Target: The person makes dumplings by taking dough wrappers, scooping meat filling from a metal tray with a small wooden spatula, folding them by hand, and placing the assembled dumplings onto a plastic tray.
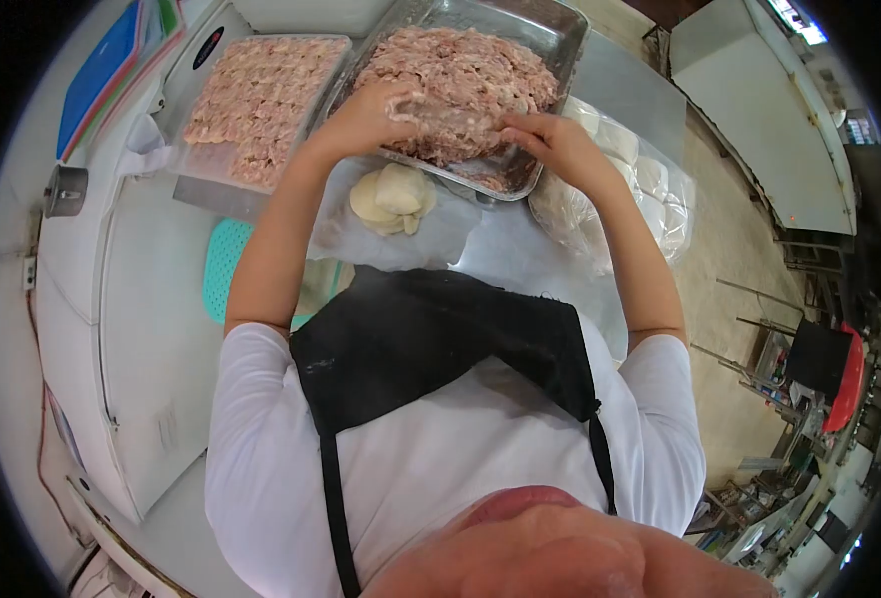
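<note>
Grey metal of a counter (650, 85) shows in the upper right of the frame, and beyond its right edge the floor (734, 229) gives open room. On this counter, at the upper middle, is a pan (568, 62) of shiny metal, rectangular with raised walls, and minced meat (460, 75) lies in it as a pink, lumpy and moist heap. Some wall of the pan is free on the right side. Close to its left edge is a flat tray (206, 161) with small meat portions (266, 85) in near rows; its lower left part is bare. Below the pan, round pale discs (397, 197), soft and thin, lie overlapped on a clear plastic sheet (450, 237). Just beside the pan on the right, a transparent wrinkled bag (650, 177) contains white rounded pieces.

Both arms reach upward in the frame from both sides of a black apron (440, 329). The left hand (372, 118) is at the meat's left side, fingers curved and smeared; I cannot tell if its grip has a lump. The right hand (552, 140) touches the lower right side, thumb and fingers close together; whether this grip has hold of some meat, I cannot tell.
</note>
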Tool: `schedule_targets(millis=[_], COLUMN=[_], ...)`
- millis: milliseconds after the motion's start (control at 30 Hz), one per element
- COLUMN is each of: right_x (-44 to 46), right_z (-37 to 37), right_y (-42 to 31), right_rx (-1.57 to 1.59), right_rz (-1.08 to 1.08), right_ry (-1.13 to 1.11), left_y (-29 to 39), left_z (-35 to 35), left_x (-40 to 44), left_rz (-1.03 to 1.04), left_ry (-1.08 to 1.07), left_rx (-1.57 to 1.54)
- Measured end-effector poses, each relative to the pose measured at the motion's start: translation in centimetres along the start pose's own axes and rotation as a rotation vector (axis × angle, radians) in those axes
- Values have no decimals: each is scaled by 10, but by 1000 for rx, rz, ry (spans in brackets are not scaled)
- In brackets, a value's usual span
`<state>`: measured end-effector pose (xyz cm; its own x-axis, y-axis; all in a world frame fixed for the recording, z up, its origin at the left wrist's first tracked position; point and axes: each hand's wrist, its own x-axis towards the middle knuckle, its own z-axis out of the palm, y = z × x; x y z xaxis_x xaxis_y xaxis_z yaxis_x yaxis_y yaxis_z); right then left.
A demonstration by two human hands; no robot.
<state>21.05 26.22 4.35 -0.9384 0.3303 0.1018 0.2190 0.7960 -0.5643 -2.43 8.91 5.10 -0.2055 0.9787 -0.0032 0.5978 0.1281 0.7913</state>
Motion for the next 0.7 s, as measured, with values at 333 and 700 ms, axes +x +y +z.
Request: schedule_targets(millis=[333, 700], right_x=[-12, -34], right_z=[14, 8], right_y=[5, -97], right_rx=[-397, 296], right_rz=[142, 76], right_ry=[47, 39], left_y=[-32, 16], left_z=[13, -32], left_x=[-5, -48], left_rz=[79, 303], left_ry=[196, 41], left_rx=[35, -69])
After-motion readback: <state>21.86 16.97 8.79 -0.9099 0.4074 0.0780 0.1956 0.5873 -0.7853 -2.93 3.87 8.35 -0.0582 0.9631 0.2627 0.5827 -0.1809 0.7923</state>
